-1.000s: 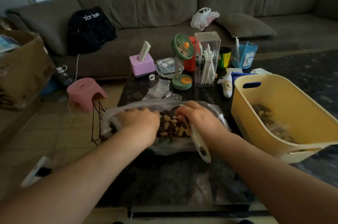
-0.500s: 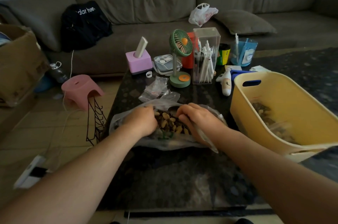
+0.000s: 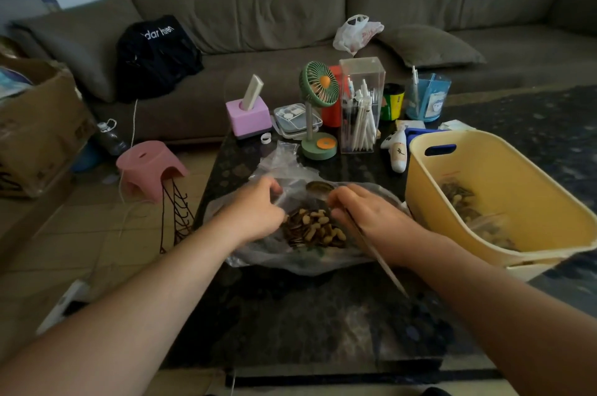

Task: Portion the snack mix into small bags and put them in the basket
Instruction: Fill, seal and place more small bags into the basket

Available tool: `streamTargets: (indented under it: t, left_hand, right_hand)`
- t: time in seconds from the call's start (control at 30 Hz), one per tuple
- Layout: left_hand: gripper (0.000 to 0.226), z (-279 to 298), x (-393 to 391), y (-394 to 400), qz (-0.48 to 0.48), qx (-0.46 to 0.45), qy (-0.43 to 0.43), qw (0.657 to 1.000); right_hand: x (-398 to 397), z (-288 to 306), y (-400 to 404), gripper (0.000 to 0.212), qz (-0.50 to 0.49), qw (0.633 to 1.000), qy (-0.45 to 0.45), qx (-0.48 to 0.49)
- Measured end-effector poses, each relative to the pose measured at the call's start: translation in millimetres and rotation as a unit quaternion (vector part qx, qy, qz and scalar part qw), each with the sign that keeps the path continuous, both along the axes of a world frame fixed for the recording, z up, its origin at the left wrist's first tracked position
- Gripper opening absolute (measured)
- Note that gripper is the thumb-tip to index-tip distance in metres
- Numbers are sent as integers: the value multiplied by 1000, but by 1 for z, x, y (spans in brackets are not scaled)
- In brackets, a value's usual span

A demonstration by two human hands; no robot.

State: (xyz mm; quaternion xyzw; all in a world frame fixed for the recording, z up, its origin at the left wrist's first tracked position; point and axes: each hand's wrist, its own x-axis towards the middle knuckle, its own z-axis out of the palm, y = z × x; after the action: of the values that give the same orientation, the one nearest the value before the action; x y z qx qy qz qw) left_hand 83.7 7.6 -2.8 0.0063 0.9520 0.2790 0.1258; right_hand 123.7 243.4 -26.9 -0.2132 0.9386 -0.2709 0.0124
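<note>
A big clear plastic bag (image 3: 268,258) lies open on the dark table and holds a heap of snack mix (image 3: 311,229). My left hand (image 3: 258,213) is over the bag's left side, and its fingers pinch a small clear bag (image 3: 290,193) at the far edge. My right hand (image 3: 365,216) grips a long-handled spoon (image 3: 319,187); the spoon's bowl is raised beside the small bag and its pale handle runs back under my wrist. The yellow basket (image 3: 504,166) stands at the right, with filled small bags (image 3: 465,206) lying inside.
Spare empty small bags (image 3: 281,153) lie just beyond the big bag. Behind them stand a green desk fan (image 3: 318,105), a clear pen box (image 3: 360,105), a pink box (image 3: 247,114) and cups. A pink stool (image 3: 148,166) is on the floor at the left, a sofa behind.
My right hand has lifted the spoon out of the mix toward the far edge. My left hand has moved forward and now pinches a small bag. The view has shifted slightly.
</note>
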Motion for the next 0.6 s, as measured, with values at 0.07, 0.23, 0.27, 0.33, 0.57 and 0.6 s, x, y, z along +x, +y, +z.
streamTargets:
  t: [0.07,0.23,0.27,0.33,0.57,0.6]
  left_hand:
    - [33,-2,6,-1,-40,-118,110,986]
    - [23,-9,18,7,-209,-246,270,907]
    - [16,-11,20,8,-261,-239,273,895]
    - [8,-16,22,7,-345,-224,273,870]
    - [115,-19,23,-9,-289,-211,45,933]
    - [127,-21,21,-10,-277,-203,12,939]
  right_hand:
    - [3,-1,-1,20,7,1000,-4,10]
    - [7,-6,-5,45,28,995,-4,100]
    - [6,-10,-7,51,33,990,14,136]
    - [2,-16,-10,56,39,982,43,178]
    - [-4,-18,-6,77,66,962,14,265]
    - [-3,-13,-7,80,74,959,-10,274]
